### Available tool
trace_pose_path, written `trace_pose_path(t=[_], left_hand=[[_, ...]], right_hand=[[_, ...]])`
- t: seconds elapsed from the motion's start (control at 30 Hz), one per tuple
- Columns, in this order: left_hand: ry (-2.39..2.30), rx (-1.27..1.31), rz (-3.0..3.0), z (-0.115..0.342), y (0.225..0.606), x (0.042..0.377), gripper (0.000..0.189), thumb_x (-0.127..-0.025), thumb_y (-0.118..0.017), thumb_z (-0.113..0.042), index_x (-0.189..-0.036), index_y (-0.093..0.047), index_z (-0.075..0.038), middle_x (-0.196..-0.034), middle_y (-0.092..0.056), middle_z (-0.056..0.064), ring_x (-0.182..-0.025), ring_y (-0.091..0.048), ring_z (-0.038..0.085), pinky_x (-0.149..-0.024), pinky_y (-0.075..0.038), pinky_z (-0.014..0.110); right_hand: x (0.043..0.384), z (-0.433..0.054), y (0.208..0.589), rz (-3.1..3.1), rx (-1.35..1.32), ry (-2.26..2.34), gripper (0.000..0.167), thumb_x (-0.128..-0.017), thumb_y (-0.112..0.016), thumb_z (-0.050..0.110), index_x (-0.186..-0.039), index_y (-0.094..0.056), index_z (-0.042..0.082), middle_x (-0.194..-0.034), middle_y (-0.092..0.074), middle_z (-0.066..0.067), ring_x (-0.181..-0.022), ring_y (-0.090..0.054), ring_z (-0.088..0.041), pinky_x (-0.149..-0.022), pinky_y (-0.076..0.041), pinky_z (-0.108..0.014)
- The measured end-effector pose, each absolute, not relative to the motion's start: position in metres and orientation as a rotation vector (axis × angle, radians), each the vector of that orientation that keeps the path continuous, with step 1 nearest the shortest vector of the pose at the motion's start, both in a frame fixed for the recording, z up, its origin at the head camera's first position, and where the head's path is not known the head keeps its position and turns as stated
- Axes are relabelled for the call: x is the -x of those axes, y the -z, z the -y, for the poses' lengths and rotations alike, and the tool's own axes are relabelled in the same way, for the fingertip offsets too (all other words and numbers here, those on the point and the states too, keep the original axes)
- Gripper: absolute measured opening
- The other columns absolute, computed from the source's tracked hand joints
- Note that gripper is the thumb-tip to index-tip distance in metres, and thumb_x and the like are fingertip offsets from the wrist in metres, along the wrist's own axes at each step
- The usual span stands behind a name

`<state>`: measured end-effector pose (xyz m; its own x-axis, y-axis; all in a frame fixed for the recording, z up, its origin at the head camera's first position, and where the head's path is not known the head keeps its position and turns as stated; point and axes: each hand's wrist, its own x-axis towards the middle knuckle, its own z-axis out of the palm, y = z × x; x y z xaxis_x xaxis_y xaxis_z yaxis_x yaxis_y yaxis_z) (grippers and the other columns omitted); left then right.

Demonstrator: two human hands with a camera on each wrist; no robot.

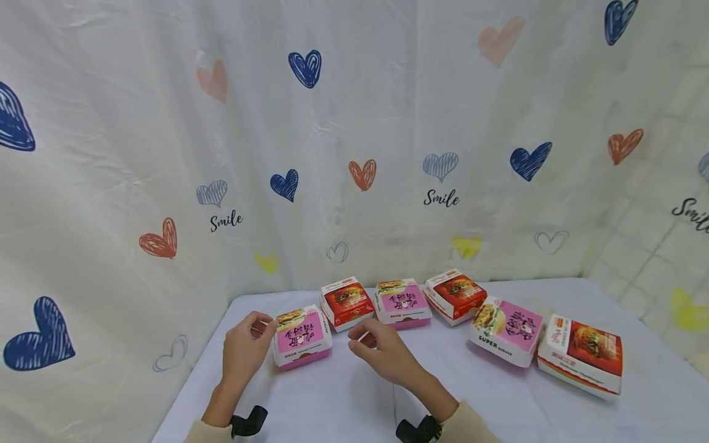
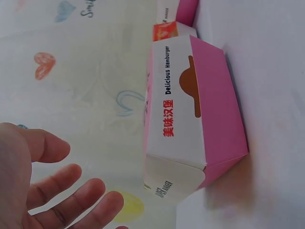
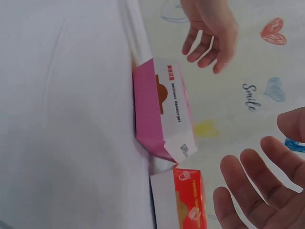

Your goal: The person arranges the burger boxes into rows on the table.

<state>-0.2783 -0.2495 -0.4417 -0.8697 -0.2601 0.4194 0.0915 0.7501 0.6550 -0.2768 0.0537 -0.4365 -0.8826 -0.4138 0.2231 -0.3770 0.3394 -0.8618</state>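
Note:
A pink and white hamburger box (image 1: 301, 337) sits closed on the white-covered table between my two hands. My left hand (image 1: 247, 346) hovers at its left side, fingers loosely bent and holding nothing. In the left wrist view the front of the hamburger box (image 2: 176, 109) shows a brown tab, with the fingers (image 2: 90, 195) apart from it. Off the box's right side is my right hand (image 1: 384, 352), its fingers relaxed and nothing in them. The right wrist view shows those fingers (image 3: 252, 186) spread above the boxes.
A red hamburger box (image 1: 348, 303) stands just behind to the right. Further right, a pink box (image 1: 402, 304), a red box (image 1: 455, 296), another pink box (image 1: 506, 331) and a red box (image 1: 581, 355) continue the curved row. A heart-printed curtain (image 1: 376, 123) hangs behind the table (image 1: 343, 406).

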Motion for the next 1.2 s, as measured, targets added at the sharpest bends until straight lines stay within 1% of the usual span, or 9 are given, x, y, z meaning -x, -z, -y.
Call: trace_pose_path(t=[0.27,0.43,0.57,0.7,0.83,0.93,1.0,1.1,1.2], left_hand=[[0.976,-0.172,2.502,0.254,0.452,0.285,0.021,-0.096,-0.071,-0.026,-0.107,-0.071,-0.009,-0.104,-0.072,0.011,-0.092,-0.067,0.024,-0.076,-0.053,0.035],[1.029,-0.205,2.615,0.259,0.458,0.287,0.036,-0.096,-0.071,-0.028,-0.123,-0.066,-0.006,-0.120,-0.068,0.018,-0.101,-0.067,0.029,-0.080,-0.056,0.042],[1.081,-0.201,2.705,0.262,0.463,0.289,0.050,-0.097,-0.068,-0.031,-0.138,-0.056,-0.004,-0.133,-0.062,0.025,-0.107,-0.066,0.034,-0.080,-0.058,0.045],[1.122,-0.196,2.718,0.264,0.469,0.293,0.057,-0.099,-0.065,-0.033,-0.145,-0.050,-0.003,-0.140,-0.057,0.029,-0.112,-0.065,0.039,-0.083,-0.057,0.050],[1.148,-0.195,2.728,0.266,0.475,0.296,0.062,-0.100,-0.063,-0.036,-0.149,-0.046,-0.003,-0.143,-0.053,0.030,-0.118,-0.062,0.044,-0.089,-0.056,0.054],[1.165,-0.195,2.752,0.267,0.479,0.297,0.064,-0.100,-0.062,-0.039,-0.151,-0.044,-0.003,-0.143,-0.052,0.031,-0.120,-0.061,0.044,-0.089,-0.056,0.053],[1.173,-0.196,2.771,0.266,0.481,0.297,0.067,-0.100,-0.062,-0.041,-0.152,-0.042,-0.003,-0.143,-0.052,0.032,-0.115,-0.064,0.042,-0.085,-0.057,0.050],[1.187,-0.198,2.790,0.266,0.483,0.297,0.071,-0.100,-0.062,-0.044,-0.154,-0.039,-0.004,-0.142,-0.053,0.032,-0.100,-0.068,0.032,-0.076,-0.056,0.042],[1.218,-0.192,2.800,0.266,0.483,0.298,0.076,-0.099,-0.061,-0.048,-0.156,-0.035,-0.005,-0.140,-0.054,0.031,-0.085,-0.066,0.021,-0.070,-0.054,0.035]], right_hand=[[0.286,-0.029,0.447,-2.469,0.630,1.699,0.027,-0.101,-0.064,0.032,-0.114,-0.065,0.009,-0.109,-0.066,-0.004,-0.097,-0.060,-0.022,-0.079,-0.055,-0.031],[0.293,-0.017,0.457,-2.424,0.507,1.744,0.031,-0.101,-0.062,0.039,-0.112,-0.063,0.010,-0.102,-0.066,-0.006,-0.093,-0.061,-0.025,-0.075,-0.052,-0.031],[0.299,-0.006,0.468,-2.426,0.411,1.719,0.036,-0.101,-0.063,0.042,-0.119,-0.060,0.012,-0.113,-0.064,-0.007,-0.096,-0.060,-0.024,-0.077,-0.054,-0.034],[0.302,0.003,0.479,-2.482,0.383,1.668,0.041,-0.100,-0.065,0.040,-0.128,-0.056,0.012,-0.123,-0.062,-0.008,-0.101,-0.060,-0.021,-0.082,-0.057,-0.040],[0.305,0.010,0.486,-2.509,0.369,1.640,0.046,-0.099,-0.066,0.040,-0.132,-0.054,0.012,-0.122,-0.063,-0.008,-0.104,-0.060,-0.022,-0.085,-0.057,-0.044],[0.306,0.014,0.488,-2.497,0.348,1.633,0.047,-0.098,-0.067,0.041,-0.134,-0.054,0.013,-0.120,-0.064,-0.008,-0.104,-0.060,-0.022,-0.085,-0.057,-0.045],[0.305,0.016,0.489,-2.490,0.337,1.630,0.048,-0.098,-0.067,0.042,-0.135,-0.054,0.013,-0.119,-0.064,-0.009,-0.105,-0.061,-0.023,-0.085,-0.057,-0.046],[0.306,0.020,0.488,-2.495,0.331,1.631,0.051,-0.098,-0.066,0.043,-0.138,-0.054,0.013,-0.121,-0.065,-0.009,-0.106,-0.062,-0.022,-0.086,-0.057,-0.047],[0.307,0.024,0.486,-2.523,0.321,1.618,0.054,-0.099,-0.064,0.045,-0.141,-0.053,0.013,-0.122,-0.066,-0.009,-0.104,-0.062,-0.021,-0.085,-0.057,-0.045]])
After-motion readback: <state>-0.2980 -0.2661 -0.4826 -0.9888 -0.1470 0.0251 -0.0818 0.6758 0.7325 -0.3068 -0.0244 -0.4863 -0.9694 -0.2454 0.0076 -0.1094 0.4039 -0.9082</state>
